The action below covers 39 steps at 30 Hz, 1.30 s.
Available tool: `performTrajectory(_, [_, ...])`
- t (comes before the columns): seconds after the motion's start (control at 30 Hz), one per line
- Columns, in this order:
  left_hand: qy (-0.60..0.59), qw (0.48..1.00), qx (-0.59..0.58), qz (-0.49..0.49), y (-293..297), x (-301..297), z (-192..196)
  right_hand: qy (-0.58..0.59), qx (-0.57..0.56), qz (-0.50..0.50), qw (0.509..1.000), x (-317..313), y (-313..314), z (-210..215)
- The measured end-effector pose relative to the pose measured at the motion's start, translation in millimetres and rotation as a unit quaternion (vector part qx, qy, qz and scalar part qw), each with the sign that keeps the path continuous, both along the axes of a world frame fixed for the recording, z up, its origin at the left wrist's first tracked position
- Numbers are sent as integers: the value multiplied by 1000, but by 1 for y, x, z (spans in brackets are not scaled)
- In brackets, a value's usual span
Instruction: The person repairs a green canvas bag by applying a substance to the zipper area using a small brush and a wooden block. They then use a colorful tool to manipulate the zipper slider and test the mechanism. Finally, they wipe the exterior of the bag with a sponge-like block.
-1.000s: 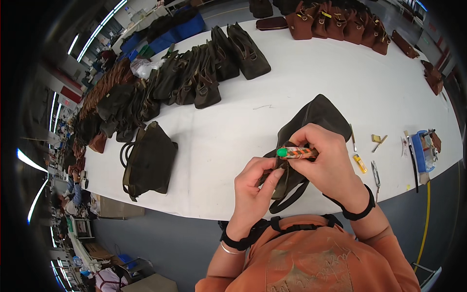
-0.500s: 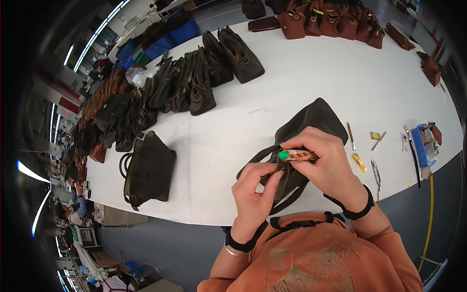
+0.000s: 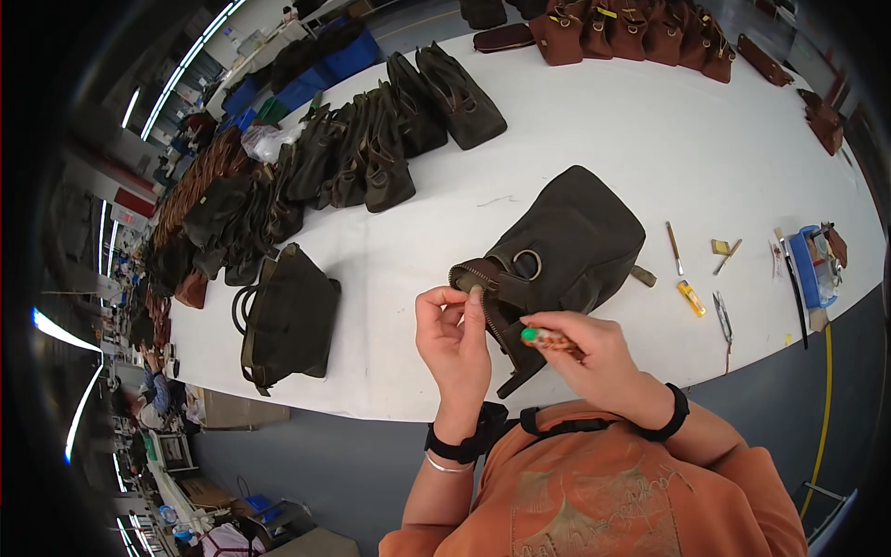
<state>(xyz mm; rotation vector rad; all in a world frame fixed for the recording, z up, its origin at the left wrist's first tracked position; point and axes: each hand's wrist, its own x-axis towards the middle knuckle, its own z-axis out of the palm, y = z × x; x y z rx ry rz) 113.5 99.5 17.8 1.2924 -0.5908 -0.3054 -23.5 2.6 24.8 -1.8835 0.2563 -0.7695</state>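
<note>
Listing by size, starting from white table (image 3: 399, 306), spread beneath everything at work. Next, row of dark bags (image 3: 388, 186), at far left; row of brown bags (image 3: 629, 37), along far edge. Then dark bag in hand (image 3: 580, 223), lying on table before wearer, mouth toward body, metal ring (image 3: 537, 257) on upper face. Second dark bag (image 3: 292, 325), well apart to left, untouched.

Left hand (image 3: 452, 334): thumb and forefinger pinched on zip (image 3: 509, 348) at bag's gaping mouth. Right hand (image 3: 603, 360): fingers closed round striped stick (image 3: 557, 343), green end pointing left, near zip; contact impossible to tell. Hands apart, side by side.

Blue tray (image 3: 806, 288), at right edge of table. Smaller, nearer: snips (image 3: 722, 318), yellow tool (image 3: 690, 299), loose on table.

Step in hand, by judgement: tending zip at mouth, left steadying, right wielding stick. Calling, seemingly, for zip edge kept spread and flat, green end guided closely along teeth, cloth kept clear.
</note>
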Motion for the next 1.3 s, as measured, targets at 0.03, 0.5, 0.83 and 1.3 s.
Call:
performTrajectory(0.03, [11, 1000, -7, -8, -1, -1, -1, 34, -18, -6, 999, 1, 3, 0])
performTrajectory(0.5, [-242, 968, 45, -39, 17, -15, 11, 64, -14, 12, 998, 11, -19, 11])
performTrajectory(0.83, [-293, 945, 140, -35, 7, -17, -2, 17, 18, 12, 1000, 5, -34, 3])
performTrajectory(1.3, [-447, 861, 217, 109, 3, -28, 7, -32, 115, 74, 990, -1, -43, -5])
